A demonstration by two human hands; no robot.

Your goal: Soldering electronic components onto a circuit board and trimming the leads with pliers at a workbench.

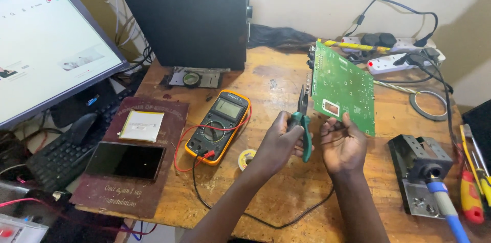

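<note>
My right hand (343, 145) holds a green circuit board (343, 85) upright by its lower edge, solder side facing me. My left hand (279, 143) grips green-handled pliers (304, 123), their dark jaws pointing up beside the board's left edge. Both hands hover over the wooden desk (286, 192). A thin black wire runs from under my hands toward the desk's front edge.
A yellow multimeter (219, 125) with red and black leads lies left of my hands, a solder roll (247, 157) beside it. A soldering iron in its stand (422, 171) sits right, screwdrivers (473, 181) beyond. Monitor, keyboard, phone (125, 160), black box and power strips (399, 54) surround.
</note>
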